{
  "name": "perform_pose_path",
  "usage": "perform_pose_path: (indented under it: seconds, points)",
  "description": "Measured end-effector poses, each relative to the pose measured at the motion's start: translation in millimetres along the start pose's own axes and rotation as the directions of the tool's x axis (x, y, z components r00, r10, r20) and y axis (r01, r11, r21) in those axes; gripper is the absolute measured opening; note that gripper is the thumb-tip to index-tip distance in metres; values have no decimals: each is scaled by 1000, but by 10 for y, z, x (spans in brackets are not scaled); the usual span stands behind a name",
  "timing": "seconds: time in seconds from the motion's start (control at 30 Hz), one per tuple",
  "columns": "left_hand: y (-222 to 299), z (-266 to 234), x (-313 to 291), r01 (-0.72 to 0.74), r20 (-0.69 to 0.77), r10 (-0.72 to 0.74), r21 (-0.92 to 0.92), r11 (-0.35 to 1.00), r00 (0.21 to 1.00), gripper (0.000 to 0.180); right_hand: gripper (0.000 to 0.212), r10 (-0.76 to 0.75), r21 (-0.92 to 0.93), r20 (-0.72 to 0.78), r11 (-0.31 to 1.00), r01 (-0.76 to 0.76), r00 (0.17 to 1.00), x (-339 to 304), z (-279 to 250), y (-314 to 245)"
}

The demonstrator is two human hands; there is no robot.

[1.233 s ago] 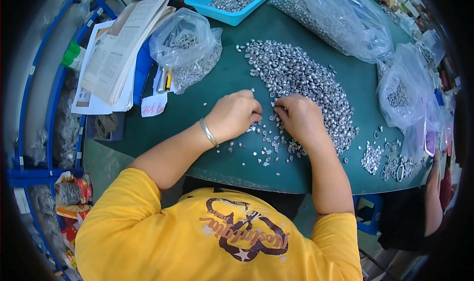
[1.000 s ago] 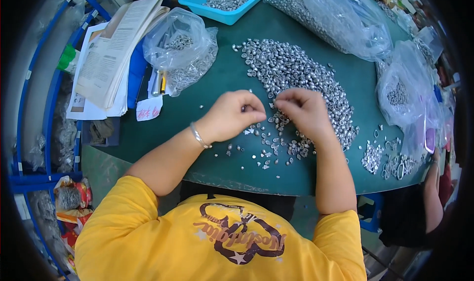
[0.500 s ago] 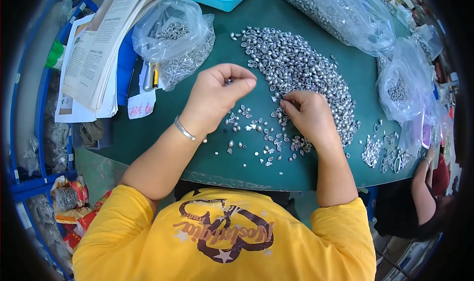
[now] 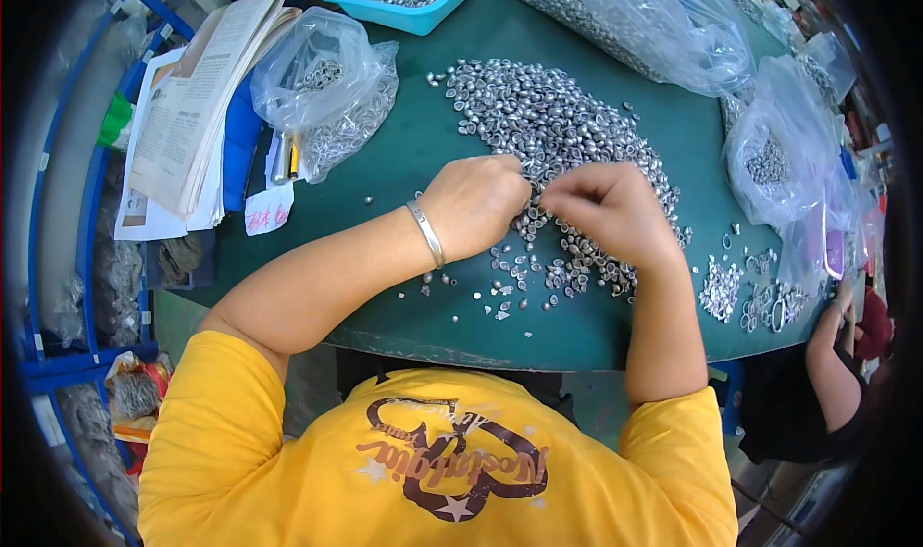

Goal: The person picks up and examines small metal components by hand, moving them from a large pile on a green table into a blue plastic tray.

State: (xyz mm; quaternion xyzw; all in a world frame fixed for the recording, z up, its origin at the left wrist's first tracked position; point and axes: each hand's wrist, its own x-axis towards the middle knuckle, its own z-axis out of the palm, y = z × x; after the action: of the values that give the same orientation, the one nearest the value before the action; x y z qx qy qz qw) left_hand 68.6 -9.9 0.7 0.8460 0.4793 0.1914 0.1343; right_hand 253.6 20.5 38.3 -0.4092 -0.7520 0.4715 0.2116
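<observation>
A big heap of small silver-grey metal pieces [image 4: 548,110], rounded and hollow on one side, covers the middle of the green table [image 4: 394,177]. My left hand [image 4: 476,204] is closed at the heap's near left edge, a silver bracelet [image 4: 426,234] on its wrist; anything inside its fingers is hidden. Close beside it, my right hand [image 4: 615,211] has thumb and fingers pinched over the heap; what they grip is too small to make out. Loose metal pieces [image 4: 562,276] and small white bits [image 4: 502,309] lie scattered nearer me.
A light-blue basket [image 4: 423,16] of metal pieces stands at the back. Clear bags of metal parts lie left [image 4: 351,114] and right [image 4: 769,162]. Newspapers [image 4: 197,95] are stacked at the left. Small parts [image 4: 721,287] lie right, near another person's arm [image 4: 835,364].
My left hand has moved right and down toward the heap, its fingers now closed close to my right hand. My right hand has shifted slightly. The whole view has tilted a little.
</observation>
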Motion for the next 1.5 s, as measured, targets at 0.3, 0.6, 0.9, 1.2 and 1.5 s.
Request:
perform_pose_path:
  seconds: [0.3, 0.6, 0.9, 1.2, 1.5]
  points:
    - [86, -265, -92, 448, 205, -514, -795, 408, 833, 8, 8, -341, -526, 28, 794, 304, 940, -146, 157, 317]
    - [-132, -201, -239, 300, 307, -393, -950, -80, 867, 10, 8, 56, 815, 233, 534, -226, 971, -108, -174, 268]
    - [201, 154, -258, 34, -157, -62, -174, 984, 986, 10, 9, -269, -511, 4, 827, 233, 963, -191, 281, 237]
    - [163, 40, -185, 231, -12, -329, -689, 687, 944, 4, 10, 84, 821, 75, 560, -109, 994, -131, -80, 224]
    - [75, -107, -280, 161, -36, -200, -463, 872, 979, 7, 9, -274, -482, 59, 834, 268, 960, -216, 304, 199]
